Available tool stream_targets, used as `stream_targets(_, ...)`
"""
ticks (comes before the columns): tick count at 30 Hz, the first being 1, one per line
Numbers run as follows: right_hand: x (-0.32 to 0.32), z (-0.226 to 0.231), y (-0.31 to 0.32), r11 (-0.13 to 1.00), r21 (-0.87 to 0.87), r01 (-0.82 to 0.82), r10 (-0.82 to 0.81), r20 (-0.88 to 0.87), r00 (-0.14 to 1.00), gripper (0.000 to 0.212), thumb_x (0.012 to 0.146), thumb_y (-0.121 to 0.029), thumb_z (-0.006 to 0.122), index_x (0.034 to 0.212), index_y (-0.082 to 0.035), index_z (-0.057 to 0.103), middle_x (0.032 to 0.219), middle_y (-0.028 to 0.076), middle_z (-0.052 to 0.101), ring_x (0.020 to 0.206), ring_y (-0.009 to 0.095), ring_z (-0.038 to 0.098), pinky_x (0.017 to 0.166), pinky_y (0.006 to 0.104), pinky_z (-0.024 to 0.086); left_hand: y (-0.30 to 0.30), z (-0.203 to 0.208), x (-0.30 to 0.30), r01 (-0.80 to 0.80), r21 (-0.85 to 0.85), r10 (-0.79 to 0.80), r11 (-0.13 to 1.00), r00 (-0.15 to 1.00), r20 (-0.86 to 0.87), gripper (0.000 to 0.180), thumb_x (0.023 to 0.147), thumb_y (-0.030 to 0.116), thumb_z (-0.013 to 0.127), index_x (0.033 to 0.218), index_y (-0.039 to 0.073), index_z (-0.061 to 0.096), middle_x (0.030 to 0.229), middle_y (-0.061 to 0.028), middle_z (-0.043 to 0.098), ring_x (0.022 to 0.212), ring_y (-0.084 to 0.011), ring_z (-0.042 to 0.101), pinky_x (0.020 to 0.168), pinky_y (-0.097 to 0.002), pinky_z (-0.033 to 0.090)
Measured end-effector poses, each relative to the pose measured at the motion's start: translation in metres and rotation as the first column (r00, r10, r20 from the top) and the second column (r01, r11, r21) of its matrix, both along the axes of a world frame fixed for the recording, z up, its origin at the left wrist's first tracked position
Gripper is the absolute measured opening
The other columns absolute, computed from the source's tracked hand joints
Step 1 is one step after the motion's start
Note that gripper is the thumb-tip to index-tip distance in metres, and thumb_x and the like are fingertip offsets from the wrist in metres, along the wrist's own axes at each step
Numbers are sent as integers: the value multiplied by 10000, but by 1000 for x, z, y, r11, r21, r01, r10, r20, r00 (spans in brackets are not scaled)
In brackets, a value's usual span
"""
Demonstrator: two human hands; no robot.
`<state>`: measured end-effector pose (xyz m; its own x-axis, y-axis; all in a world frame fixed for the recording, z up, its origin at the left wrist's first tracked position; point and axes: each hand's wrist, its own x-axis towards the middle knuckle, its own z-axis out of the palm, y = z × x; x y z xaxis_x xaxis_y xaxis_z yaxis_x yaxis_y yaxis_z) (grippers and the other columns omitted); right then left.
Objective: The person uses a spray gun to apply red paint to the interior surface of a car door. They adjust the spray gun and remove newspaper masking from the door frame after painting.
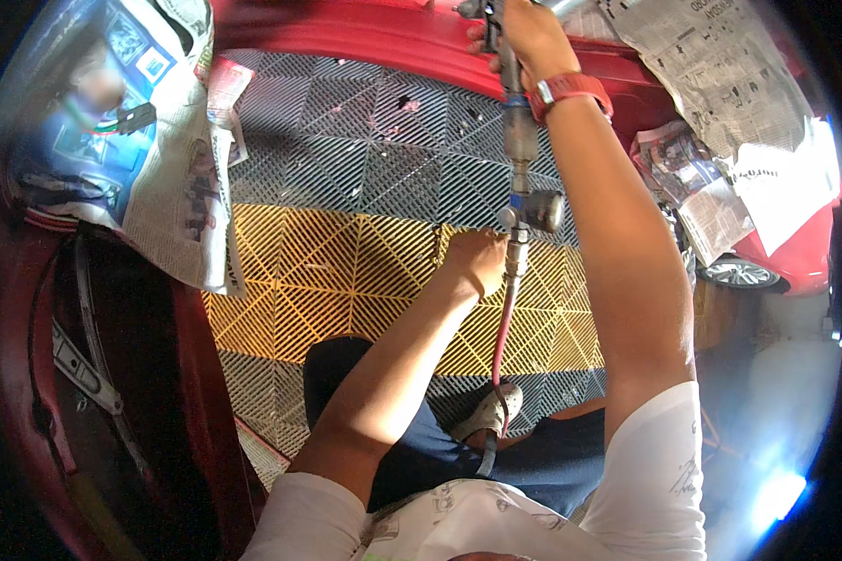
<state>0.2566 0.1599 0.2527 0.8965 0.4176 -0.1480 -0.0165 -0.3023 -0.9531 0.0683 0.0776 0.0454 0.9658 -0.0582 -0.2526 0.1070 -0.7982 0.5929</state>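
Up at the top, my right hand [536, 42] is closed around the handle of a spray gun [508, 70], close to a red car body panel [393, 47]. Below the gun's handle hangs a line of metal air fittings [522, 140] with a round gauge [544, 211]. A reddish air hose [504, 337] runs from the fittings down past my legs. My left hand [480, 260] is curled up beside the lowest fitting. Its fingertips are turned away, so what they hold, if anything, is hidden. The gun's front end is partly cut off by the top edge.
Newspaper sheets [173, 201] cover parts at the left, and more newspaper [720, 70] hangs at the upper right. An open car door [182, 374] stands at the left. Grey and yellow grid tiles [290, 257] make up the floor. A car wheel [741, 272] shows at the right.
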Motion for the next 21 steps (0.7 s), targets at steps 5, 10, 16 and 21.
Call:
stream_targets(5,-11,-2,50,992,65,-110,110,5,994,782,1088,-698,400,1036,8,733,735,132,710,549,234,666,471,373,526,24,-9,-10,-182,34,175,983,972,156,252,1017,242,686,1204,81,633,951,-141,751,874,-315,766,733,-467,630)
stream_targets(10,-18,-14,38,962,179,-208,228,-104,968,789,1116,-678,331,1122,0,732,780,125,721,694,262,747,529,377,556,35,28,-11,-249,-206,238,946,968,-77,262,1024,240,667,1227,78,636,997,-151,760,919,-320,770,752,-444,639)
stream_targets(16,-1,-28,-37,996,66,-56,54,20,998,725,1115,-626,385,1160,23,705,875,145,787,678,201,744,490,334,538,29,32,4,-64,62,73,996,983,-166,344,1077,299,619,1344,84,642,1195,-152,733,1093,-325,744,948,-460,615)
stream_targets(21,0,-27,-132,972,35,231,-233,69,970,676,1101,-642,442,1174,-22,701,840,140,773,652,197,742,466,303,513,22,37,20,16,49,-2,999,957,-291,463,1106,361,594,1469,75,574,1331,-180,677,1212,-341,698,1032,-484,582)
